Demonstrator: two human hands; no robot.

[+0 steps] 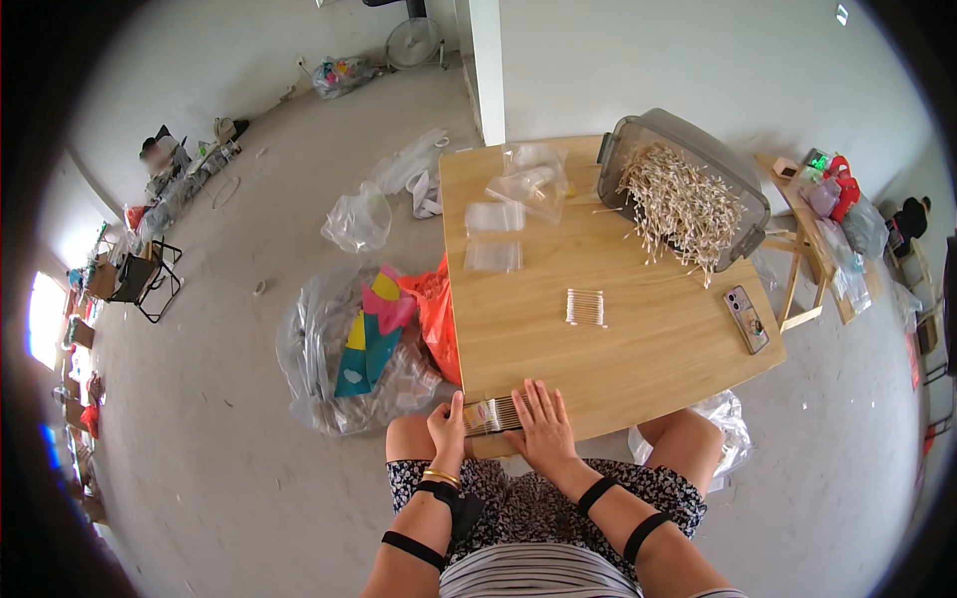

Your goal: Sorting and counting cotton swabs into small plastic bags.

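Observation:
At the table's near left corner lies a clear flat pack of cotton swabs, its sticks in a row. My left hand is closed at the pack's left end, thumb up along the edge; its lower fingers are partly hidden. My right hand lies flat across the pack's right end with fingers stretched out, covering part of it. Farther up the table is a small neat row of loose cotton swabs. A grey plastic bin lies tipped at the back right, with a large heap of cotton swabs spilling from its mouth.
Clear plastic bags lie on the far left of the wooden table. A phone rests near its right edge. Beside the table's left edge are a red bag and a large clear sack on the floor.

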